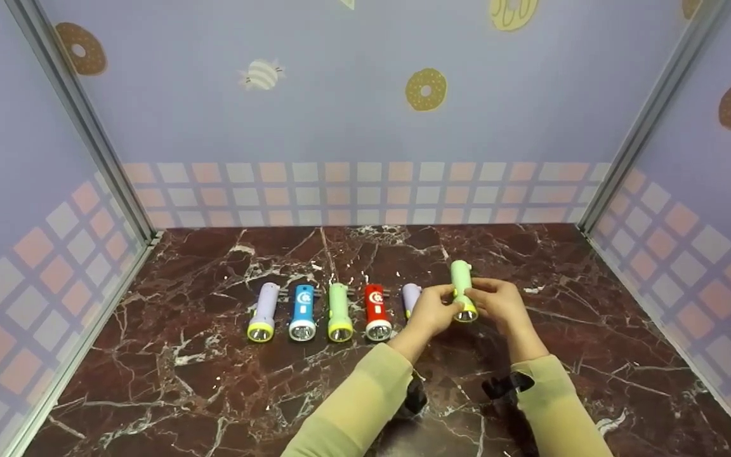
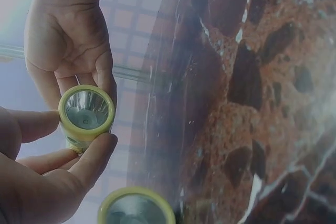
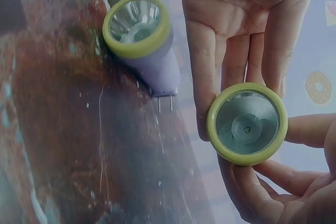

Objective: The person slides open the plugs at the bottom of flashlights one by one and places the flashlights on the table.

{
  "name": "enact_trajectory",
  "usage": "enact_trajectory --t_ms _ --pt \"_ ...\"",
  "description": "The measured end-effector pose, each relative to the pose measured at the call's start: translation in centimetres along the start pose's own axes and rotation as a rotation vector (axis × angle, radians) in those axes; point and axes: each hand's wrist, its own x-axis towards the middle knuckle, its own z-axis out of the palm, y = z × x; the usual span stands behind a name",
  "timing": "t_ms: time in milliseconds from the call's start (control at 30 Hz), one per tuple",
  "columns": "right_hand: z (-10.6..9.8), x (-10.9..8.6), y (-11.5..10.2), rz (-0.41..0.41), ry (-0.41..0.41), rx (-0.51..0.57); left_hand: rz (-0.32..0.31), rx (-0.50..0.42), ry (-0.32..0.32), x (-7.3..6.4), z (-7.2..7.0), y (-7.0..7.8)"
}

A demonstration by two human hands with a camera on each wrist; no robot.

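Note:
A light green flashlight [image 1: 460, 277] with a yellow rim stands out at the right of the row, its lens end toward me. My left hand [image 1: 434, 311] pinches it from the left near the head, while my right hand [image 1: 499, 304] grips its right side. Both wrist views look straight into its round lens [image 2: 86, 109], with fingertips around the yellow rim [image 3: 247, 124]. Just left of my left hand lies a purple flashlight [image 1: 411, 296], partly hidden by that hand in the head view. Its two metal prongs [image 3: 165, 103] show in the right wrist view.
Farther left, in a row on the dark red marble table [image 1: 213, 393], lie a red flashlight [image 1: 375, 308], a green one [image 1: 339, 304], a blue one [image 1: 303, 308] and another purple one [image 1: 266, 304]. Patterned panels [image 1: 340, 127] wall in the back and sides.

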Motion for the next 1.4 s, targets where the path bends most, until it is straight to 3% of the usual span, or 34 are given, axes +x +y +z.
enact_trajectory --t_ms 200,467,633,967,1167,1400 --pt "0.8 -0.3 -0.4 -0.019 -0.003 0.02 0.039 -0.032 0.008 -0.5 -1.1 0.0" --pt "2.1 -0.7 -1.1 -0.058 0.006 0.013 0.016 -0.011 0.011 -0.9 -2.6 -0.2" --pt "3.0 -0.9 -1.4 -0.063 0.012 0.033 0.018 -0.051 0.025 -1.1 -3.3 -0.5" --pt "4.7 -1.4 -1.6 -0.116 0.017 0.054 0.023 -0.13 0.053 -2.6 -4.8 -1.1" --pt "5.8 -1.9 -1.6 -0.136 0.024 0.108 0.047 -0.113 0.079 -3.4 -5.6 -1.6" --pt "7.0 -2.4 -1.6 -0.188 0.043 0.112 0.063 -0.131 0.068 -4.1 -6.4 -2.3"
